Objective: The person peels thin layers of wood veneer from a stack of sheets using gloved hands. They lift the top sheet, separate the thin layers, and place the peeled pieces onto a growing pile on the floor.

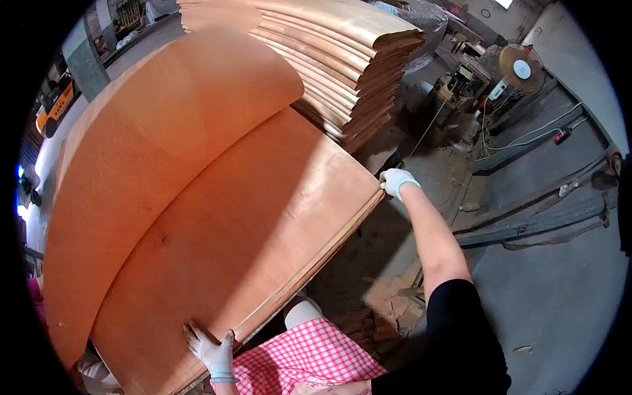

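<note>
A broad reddish-brown wood veneer sheet point(263, 204) lies on top of a stack in front of me, with a strip of bright light across it. My left hand point(212, 351), in a white glove with dirty fingertips, rests flat on the sheet near its front edge, fingers spread. At the far right corner, my right hand point(396, 182), also gloved, has its fingers closed round the sheet's corner. Over the left half a second veneer sheet point(151, 158) stands up in a large curve, its top edge blurred. What holds it up is hidden.
Behind stands a tall stack of wavy veneer sheets point(368, 72). A fan point(520, 69) and machinery point(464, 85) are at the back right. Broken wood scraps point(395, 309) lie on the floor beside me. An orange vehicle point(56, 105) is far left. Something pink shows at the left rim.
</note>
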